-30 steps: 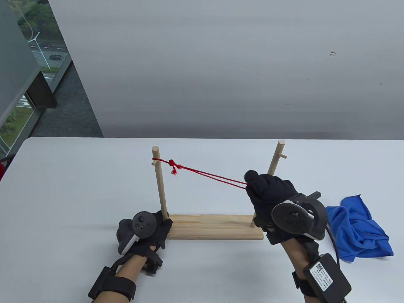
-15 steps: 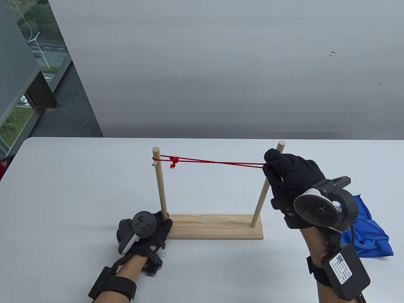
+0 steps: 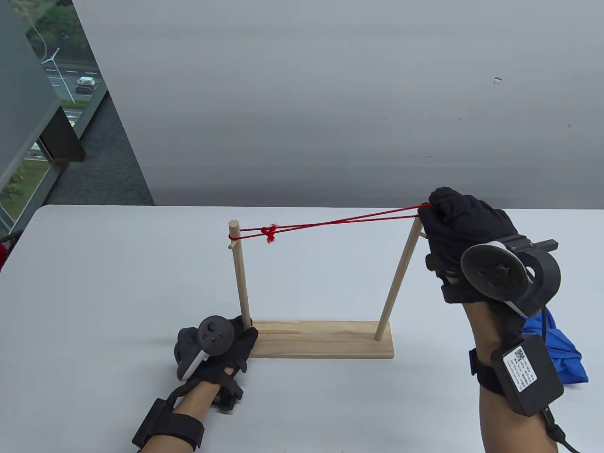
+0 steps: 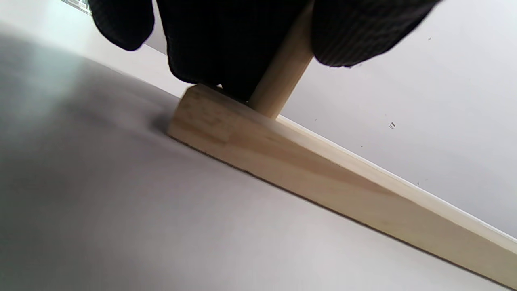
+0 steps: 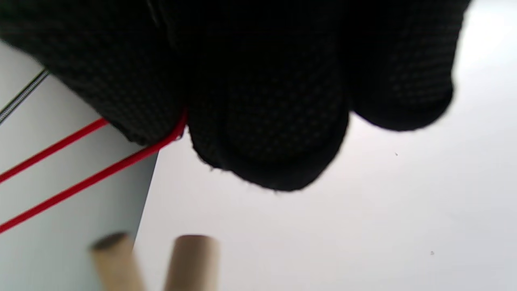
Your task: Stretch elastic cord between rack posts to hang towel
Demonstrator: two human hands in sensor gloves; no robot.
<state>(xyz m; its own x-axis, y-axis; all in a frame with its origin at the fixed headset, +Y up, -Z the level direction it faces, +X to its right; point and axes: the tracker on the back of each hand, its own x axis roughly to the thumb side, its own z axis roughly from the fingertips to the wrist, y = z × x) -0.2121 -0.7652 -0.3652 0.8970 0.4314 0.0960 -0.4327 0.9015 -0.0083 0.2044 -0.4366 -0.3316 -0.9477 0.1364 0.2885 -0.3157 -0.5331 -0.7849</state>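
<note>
The right hand (image 3: 465, 236) pinches the free end of the red elastic cord (image 3: 339, 221), held above and just past the top of the right post (image 3: 398, 283). The cord runs as 2 taut strands from a knot beside the left post (image 3: 239, 278), where it is already looped under the small peg near the top. In the right wrist view the strands leave between the fingertips (image 5: 266, 133), with the post top and its peg directly below.

To finish this step well, the loop should probably be spread a little, carried clear over the post top toward 3 o'clock, then lowered until it seats beneath the peg, with tension released slowly so it does not snap back.

The left hand (image 3: 214, 347) grips the foot of the left post and presses on the wooden base (image 3: 325, 339), which likely keeps the rack from tipping toward the pull; that hold should remain firm.

The blue towel (image 3: 564, 349) lies crumpled on the counter (image 3: 94, 292) at 4 o'clock from the rack, partly hidden behind the right wrist. Nothing blocks the post top except the hand's own fingers, which hide it from above.
</note>
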